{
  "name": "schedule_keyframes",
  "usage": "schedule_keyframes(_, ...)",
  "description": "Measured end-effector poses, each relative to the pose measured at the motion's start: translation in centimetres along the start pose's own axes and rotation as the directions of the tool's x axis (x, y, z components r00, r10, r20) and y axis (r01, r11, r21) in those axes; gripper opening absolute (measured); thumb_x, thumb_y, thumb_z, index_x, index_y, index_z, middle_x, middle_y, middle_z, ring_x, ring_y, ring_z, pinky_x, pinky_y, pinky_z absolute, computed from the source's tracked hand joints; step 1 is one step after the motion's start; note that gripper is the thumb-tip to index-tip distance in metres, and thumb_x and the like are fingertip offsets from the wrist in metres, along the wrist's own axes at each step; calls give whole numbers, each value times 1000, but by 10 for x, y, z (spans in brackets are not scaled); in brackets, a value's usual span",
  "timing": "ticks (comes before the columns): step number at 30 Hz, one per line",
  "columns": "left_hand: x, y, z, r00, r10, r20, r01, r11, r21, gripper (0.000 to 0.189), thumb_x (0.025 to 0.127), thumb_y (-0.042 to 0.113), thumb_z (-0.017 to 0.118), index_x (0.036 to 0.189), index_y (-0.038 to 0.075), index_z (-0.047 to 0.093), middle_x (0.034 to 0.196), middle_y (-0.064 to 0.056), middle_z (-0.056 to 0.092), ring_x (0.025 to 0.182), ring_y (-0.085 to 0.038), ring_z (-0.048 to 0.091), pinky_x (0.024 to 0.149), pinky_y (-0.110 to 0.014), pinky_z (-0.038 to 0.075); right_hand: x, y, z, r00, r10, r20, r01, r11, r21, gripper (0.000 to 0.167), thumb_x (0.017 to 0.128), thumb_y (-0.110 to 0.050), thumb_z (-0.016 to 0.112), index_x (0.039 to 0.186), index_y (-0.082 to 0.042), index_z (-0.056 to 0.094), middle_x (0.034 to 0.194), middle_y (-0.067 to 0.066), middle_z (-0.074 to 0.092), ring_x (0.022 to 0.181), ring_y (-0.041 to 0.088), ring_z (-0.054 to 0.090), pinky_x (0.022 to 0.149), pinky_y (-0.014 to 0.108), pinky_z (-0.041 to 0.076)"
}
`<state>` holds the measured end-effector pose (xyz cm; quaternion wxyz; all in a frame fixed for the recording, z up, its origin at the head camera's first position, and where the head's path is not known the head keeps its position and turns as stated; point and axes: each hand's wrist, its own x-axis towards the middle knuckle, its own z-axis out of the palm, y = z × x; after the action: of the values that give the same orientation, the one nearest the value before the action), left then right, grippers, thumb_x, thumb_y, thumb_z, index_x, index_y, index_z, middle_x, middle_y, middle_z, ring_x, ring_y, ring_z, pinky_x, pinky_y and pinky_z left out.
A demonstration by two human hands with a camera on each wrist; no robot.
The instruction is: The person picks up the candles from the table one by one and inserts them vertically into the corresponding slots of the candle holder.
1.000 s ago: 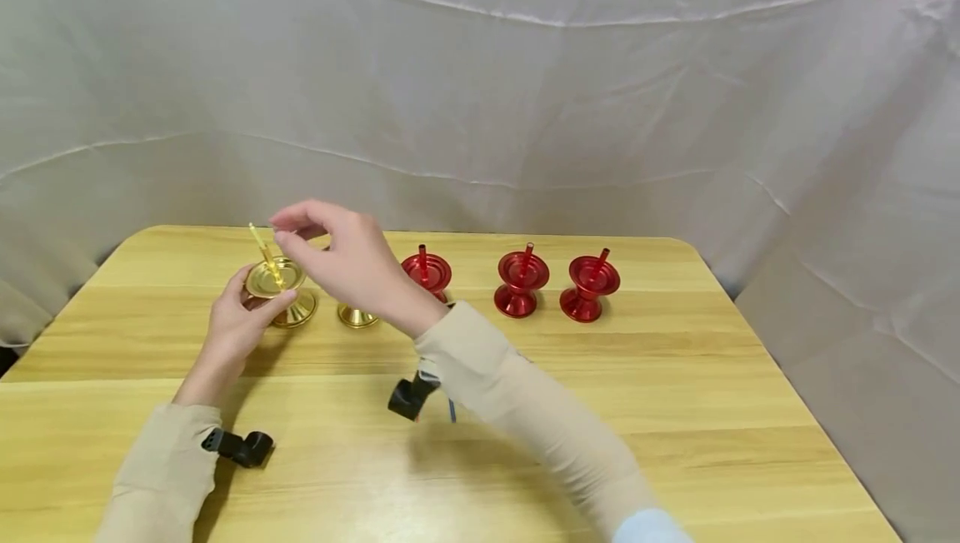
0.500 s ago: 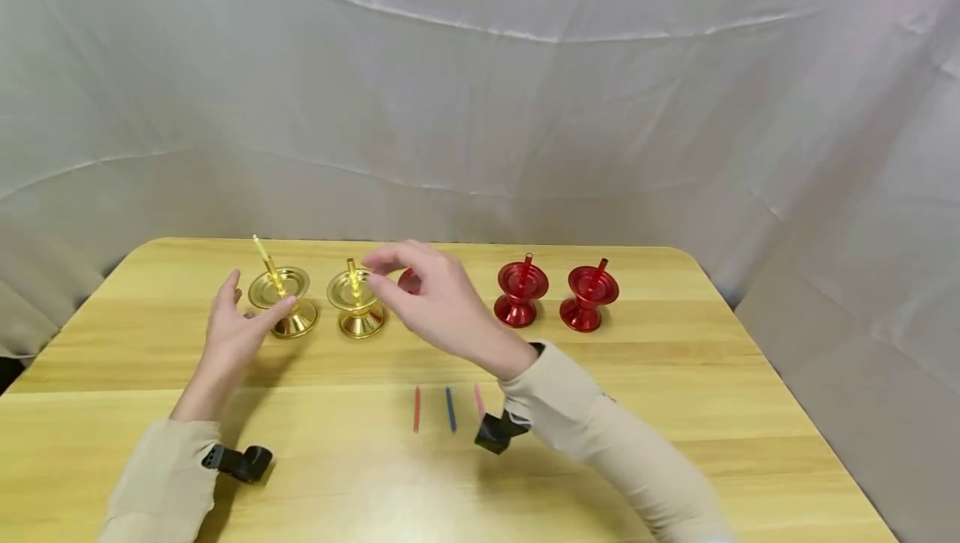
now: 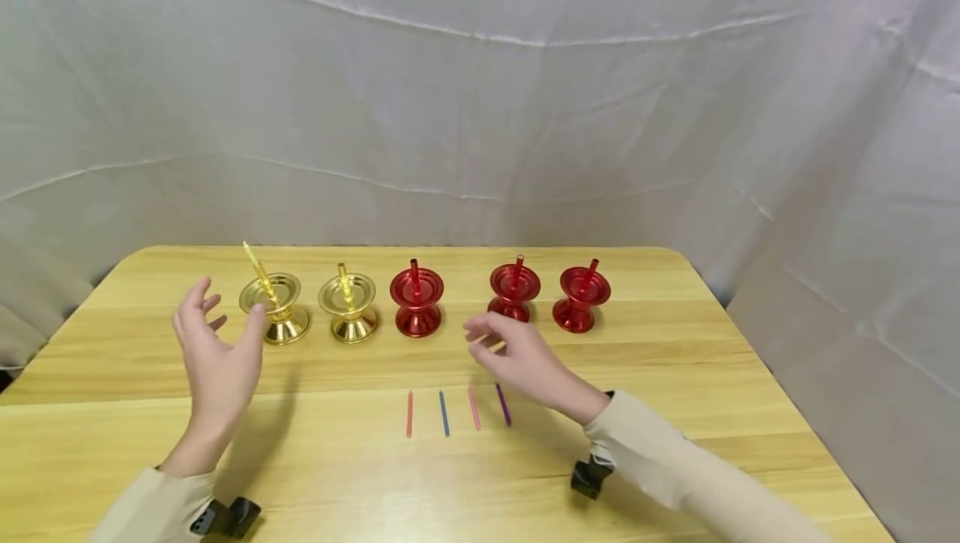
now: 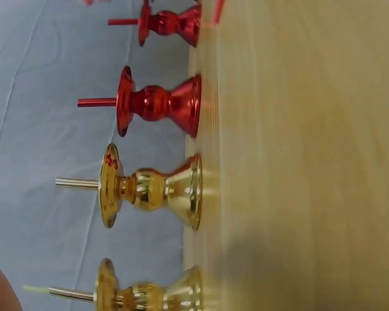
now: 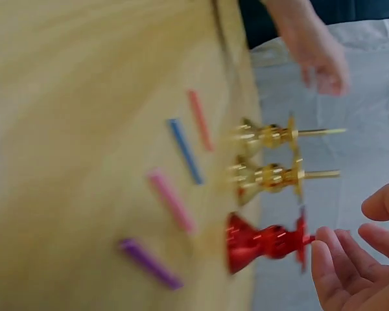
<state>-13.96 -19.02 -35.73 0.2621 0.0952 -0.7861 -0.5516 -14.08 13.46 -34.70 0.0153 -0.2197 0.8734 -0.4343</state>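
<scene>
My left hand (image 3: 217, 368) hovers in front of the leftmost gold candle holder (image 3: 287, 328), fingers and thumb spread and holding nothing. A thin yellow candle (image 3: 250, 253) leans to the left in that holder's tube. My right hand (image 3: 528, 364), loosely bent and with nothing in it, hangs over the table near a purple candle (image 3: 503, 405). Beside that one lie a pink candle (image 3: 474, 408), a blue candle (image 3: 444, 414) and a red candle (image 3: 409, 414), apart from one another. In the right wrist view the right fingers (image 5: 340, 262) overlap a red candle holder (image 5: 243, 243).
A second gold holder (image 3: 354, 329) and three red holders, the nearest to it being the left red holder (image 3: 417, 323), continue the row along the back of the wooden table (image 3: 337, 476). No candle shows in their tubes. A pale cloth (image 3: 480, 110) hangs behind.
My left hand has let go of the leftmost gold holder and drawn back toward me. My right hand has moved right and nearer, from beside the yellow candle to above the loose candles.
</scene>
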Motion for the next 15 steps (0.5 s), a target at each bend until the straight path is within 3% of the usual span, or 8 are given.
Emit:
schedule_keyframes(3, -1, 6, 6, 998, 63, 23, -62, 998, -20, 60, 94, 10, 58, 148, 7, 30, 143, -11, 33, 123, -22, 36, 97, -27, 32, -12, 14, -1, 999, 26, 23, -27, 999, 21, 25, 92, -3, 59, 117, 2, 62, 108, 15, 67, 95, 22, 64, 78, 28, 54)
schedule_keyframes(7, -2, 11, 16, 987, 62, 147, -59, 998, -27, 60, 94, 9, 59, 147, 5, 33, 143, -13, 37, 125, -29, 39, 100, -37, 37, -27, 29, -1, 998, 47, 34, -48, 998, 32, 27, 92, -1, 60, 117, 7, 61, 108, 18, 66, 95, 24, 64, 79, 30, 55)
schedule_keyframes(11, -2, 11, 26, 955, 65, 288, -69, 998, 3, 64, 93, 12, 63, 147, 0, 31, 145, -20, 36, 129, -37, 37, 104, -52, 36, -39, 37, 1, 997, 64, 40, -64, 998, 14, 27, 91, 1, 61, 117, 8, 62, 110, 18, 65, 95, 25, 63, 79, 28, 55)
schedule_keyframes(15, 1, 8, 32, 926, 25, 377, -52, 997, 62, 74, 93, 21, 65, 150, -1, 23, 149, -25, 29, 131, -45, 34, 104, -56, 34, -45, 41, 1, 997, 66, 27, -66, 998, 24, 24, 90, 2, 62, 113, 9, 63, 110, 18, 64, 94, 26, 63, 78, 27, 55)
